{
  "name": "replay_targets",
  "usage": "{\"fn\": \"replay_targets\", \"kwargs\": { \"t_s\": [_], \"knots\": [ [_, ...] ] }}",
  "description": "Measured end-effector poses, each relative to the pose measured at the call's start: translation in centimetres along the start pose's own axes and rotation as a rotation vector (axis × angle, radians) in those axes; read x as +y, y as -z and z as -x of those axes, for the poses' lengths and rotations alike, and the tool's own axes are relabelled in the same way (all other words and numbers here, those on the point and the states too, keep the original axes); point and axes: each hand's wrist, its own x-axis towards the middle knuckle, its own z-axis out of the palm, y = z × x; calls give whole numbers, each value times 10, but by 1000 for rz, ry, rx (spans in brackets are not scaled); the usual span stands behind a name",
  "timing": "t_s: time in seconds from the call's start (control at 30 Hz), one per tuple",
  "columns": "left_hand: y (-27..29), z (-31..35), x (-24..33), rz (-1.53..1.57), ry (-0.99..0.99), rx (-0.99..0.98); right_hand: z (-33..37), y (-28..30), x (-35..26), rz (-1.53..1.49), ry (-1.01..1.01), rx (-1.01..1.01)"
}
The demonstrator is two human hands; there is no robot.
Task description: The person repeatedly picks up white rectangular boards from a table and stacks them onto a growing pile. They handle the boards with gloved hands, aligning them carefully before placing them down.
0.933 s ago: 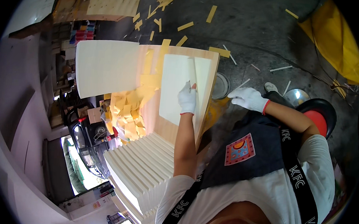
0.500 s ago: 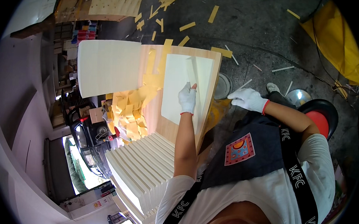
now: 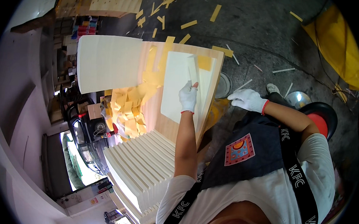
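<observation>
Head view, clock faces read from the left hand. Left hand, in a white glove with a red cuff, lies on a white sheet that sits on a light wooden tabletop. Fingers curled, bare thumb tip out at 1 o'clock. A narrow white flap rises at 12 o'clock, its near end reaching the hand; cannot tell whether thumb and fingers pinch it. Yellow piece at 1 o'clock, by the sheet's far right corner.

Right hand, gloved alike, at 3 o'clock, well apart from the left and off the table edge. Fingers loosely extended, slightly parted; no object seen in them. Nearest thing: round tin, at 2 o'clock from the left hand, just outside the table edge.

Around: broad pale sheet at 10 o'clock; heap of yellow paper pieces between 8 and 9; white stepped stack at 7, near the left forearm. Yellow strips scattered on the dark floor toward 12. Yellow sheeting at 2; red-and-black stool at 3, beyond the right forearm.
</observation>
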Motion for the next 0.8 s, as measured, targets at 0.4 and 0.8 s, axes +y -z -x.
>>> {"fn": "replay_targets", "kwargs": {
  "t_s": [0.4,0.8],
  "knots": [
    [-16,12,15,-105,-168,136,-134,10,-24,-1128,-67,32],
    [-15,15,30,-46,264,264,-173,-16,-53,-864,-44,-28]
  ]
}}
